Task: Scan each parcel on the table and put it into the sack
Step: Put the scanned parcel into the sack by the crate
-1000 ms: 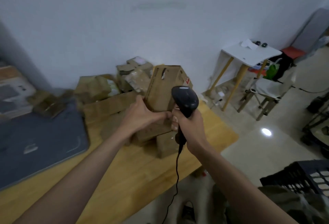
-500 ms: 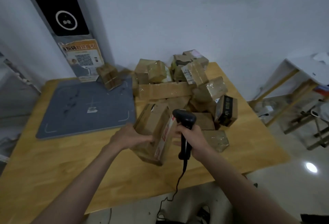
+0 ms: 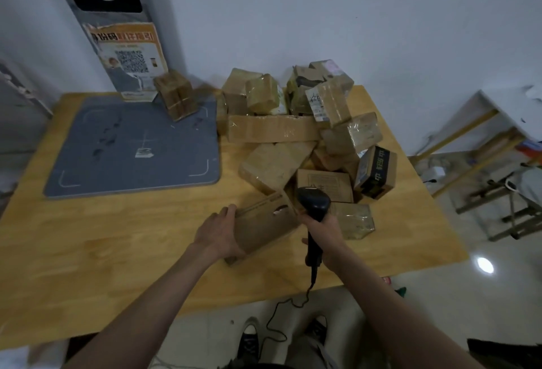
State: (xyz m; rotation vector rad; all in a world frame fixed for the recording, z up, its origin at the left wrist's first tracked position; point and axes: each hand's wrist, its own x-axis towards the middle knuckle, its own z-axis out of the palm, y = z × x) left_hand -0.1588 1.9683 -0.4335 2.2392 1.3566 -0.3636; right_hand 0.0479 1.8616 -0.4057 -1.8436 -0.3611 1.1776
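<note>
I had my left hand (image 3: 218, 232) flat and curled round the near-left end of a long cardboard parcel (image 3: 264, 226), which lay on the wooden counter (image 3: 96, 251) at the near edge of the parcel pile (image 3: 302, 133). My right hand (image 3: 324, 233) was wrapped tight round the grip of the corded barcode scanner (image 3: 313, 207), its head just above the parcel's far-right end. The parcel's long axis ran from about 7 o'clock to 1 o'clock, its far end pointing into the pile. I judged it a stiff, fairly light carton, its plain board not slippery; a small tear showed on the top face, so I would grip across the short width near the middle, clear of that spot. The sack was not in view.
</note>
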